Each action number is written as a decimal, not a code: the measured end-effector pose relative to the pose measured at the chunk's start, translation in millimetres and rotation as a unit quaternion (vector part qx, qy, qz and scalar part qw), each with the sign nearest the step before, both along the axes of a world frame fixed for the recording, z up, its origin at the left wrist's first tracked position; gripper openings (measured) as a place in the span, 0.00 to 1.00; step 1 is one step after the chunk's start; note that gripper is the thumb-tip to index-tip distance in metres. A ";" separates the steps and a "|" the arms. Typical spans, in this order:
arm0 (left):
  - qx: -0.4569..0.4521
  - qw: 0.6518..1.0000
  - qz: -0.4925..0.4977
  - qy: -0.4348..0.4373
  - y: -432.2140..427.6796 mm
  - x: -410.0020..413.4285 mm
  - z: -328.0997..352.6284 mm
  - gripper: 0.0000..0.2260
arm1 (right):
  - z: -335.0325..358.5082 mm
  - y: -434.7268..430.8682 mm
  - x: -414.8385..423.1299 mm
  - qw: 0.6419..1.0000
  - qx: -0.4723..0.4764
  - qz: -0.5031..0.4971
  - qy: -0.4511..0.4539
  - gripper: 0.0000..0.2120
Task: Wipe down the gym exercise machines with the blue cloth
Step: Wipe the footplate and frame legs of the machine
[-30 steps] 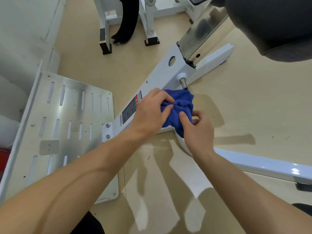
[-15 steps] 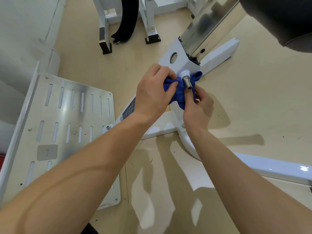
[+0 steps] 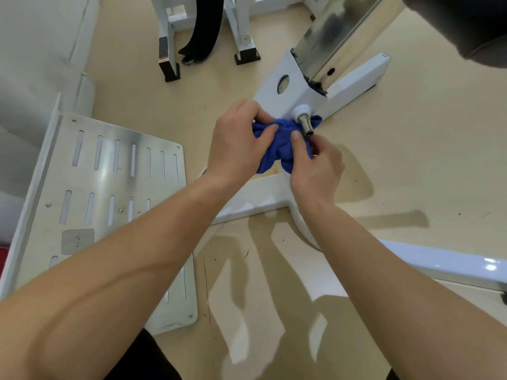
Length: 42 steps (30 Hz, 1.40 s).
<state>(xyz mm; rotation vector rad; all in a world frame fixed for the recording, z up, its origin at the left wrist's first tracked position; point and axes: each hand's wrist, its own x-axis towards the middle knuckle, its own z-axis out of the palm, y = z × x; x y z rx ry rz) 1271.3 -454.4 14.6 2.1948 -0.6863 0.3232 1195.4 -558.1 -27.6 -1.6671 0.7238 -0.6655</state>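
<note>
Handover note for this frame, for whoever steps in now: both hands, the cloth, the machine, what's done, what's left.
Left hand: grips the bunched blue cloth from the left.
Right hand: pinches the cloth's right side, thumb on top, just below the steel pin.
Cloth: pressed against the white machine frame, under the pin.
Done: not readable from this frame; wiping is at the pin's base.
Left, likely: pin, floor beams, slotted footplate, the machine behind.
</note>
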 end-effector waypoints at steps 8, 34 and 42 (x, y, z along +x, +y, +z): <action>0.024 0.998 0.022 0.059 26.5 -2.6 -35.2 0.04 | -29.7 9.1 2.7 0.992 0.005 0.099 0.082 0.16; 0.111 0.959 0.064 0.254 90.7 14.5 -60.4 0.12 | -56.7 77.0 18.2 0.984 0.092 0.081 0.127 0.12; 0.133 0.962 -0.006 0.239 119.4 -3.5 -53.3 0.07 | -59.9 58.2 -12.7 0.957 0.108 0.176 0.204 0.19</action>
